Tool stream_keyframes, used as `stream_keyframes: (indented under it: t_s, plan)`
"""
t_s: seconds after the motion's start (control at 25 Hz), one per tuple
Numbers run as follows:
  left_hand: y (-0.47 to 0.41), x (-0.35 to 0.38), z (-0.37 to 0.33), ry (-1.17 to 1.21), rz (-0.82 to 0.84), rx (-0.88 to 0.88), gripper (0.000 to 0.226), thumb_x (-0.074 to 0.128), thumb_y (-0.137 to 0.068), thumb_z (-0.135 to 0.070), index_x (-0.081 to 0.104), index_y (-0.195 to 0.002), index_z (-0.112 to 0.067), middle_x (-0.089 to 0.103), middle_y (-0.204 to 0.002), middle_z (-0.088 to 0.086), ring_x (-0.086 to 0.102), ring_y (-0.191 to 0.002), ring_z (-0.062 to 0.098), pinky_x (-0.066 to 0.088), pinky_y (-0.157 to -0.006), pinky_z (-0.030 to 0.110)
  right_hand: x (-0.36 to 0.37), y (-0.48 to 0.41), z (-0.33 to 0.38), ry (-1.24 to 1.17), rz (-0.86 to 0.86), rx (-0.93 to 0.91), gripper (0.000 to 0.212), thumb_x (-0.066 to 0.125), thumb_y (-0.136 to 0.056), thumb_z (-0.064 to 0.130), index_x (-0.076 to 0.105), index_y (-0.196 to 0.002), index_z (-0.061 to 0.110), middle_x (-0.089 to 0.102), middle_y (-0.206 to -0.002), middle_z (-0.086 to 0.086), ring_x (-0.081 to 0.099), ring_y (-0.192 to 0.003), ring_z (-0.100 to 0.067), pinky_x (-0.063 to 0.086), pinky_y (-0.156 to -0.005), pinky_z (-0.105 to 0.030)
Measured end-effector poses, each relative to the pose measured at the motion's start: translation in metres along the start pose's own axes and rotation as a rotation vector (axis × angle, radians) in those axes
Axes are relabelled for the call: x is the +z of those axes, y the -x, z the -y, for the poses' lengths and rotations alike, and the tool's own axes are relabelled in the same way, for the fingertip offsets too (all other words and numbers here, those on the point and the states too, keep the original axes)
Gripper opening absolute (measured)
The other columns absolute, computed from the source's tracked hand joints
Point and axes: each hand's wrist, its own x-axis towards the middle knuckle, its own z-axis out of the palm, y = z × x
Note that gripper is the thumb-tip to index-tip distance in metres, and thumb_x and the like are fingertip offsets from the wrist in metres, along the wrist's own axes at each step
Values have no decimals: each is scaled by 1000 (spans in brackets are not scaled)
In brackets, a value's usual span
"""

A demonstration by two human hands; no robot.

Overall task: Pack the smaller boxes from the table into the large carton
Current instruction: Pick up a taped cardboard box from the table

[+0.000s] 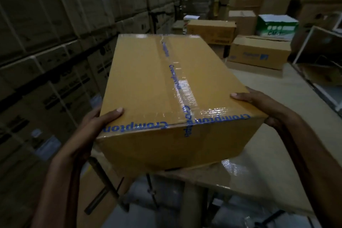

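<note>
1. Our left hand [94, 126] and right hand [259, 102] grip the taped box [157, 83] by its near sides, thumbs on top, other fingers hidden.
2. It is over the table's [268, 144] near left edge.
3. It seems stiff and weighty; we favour bare cardboard over slick tape.

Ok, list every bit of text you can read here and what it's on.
"Crompton": blue, on the edge tape of the held box.
"Crompton": repeated along its seam tape.
Green-and-white box: lettering too blurred.
Brown box behind: blue print unreadable.
Stacked cartons, left: labels too dark.
</note>
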Motion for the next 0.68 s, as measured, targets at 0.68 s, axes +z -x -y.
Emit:
stream_keyframes:
  t_s: [0.68]
  plan:
    - [187,347,-66,-128,-522,303,81,84,-70,-49,48,-142,-52,66,-132,-19,66,-115,3,48,-94,33,-273,-9,-1,-61,338,-312,85,92,-44,65,58,-121,55,75,-114,9,76,-96,-23,59,-78,-41]
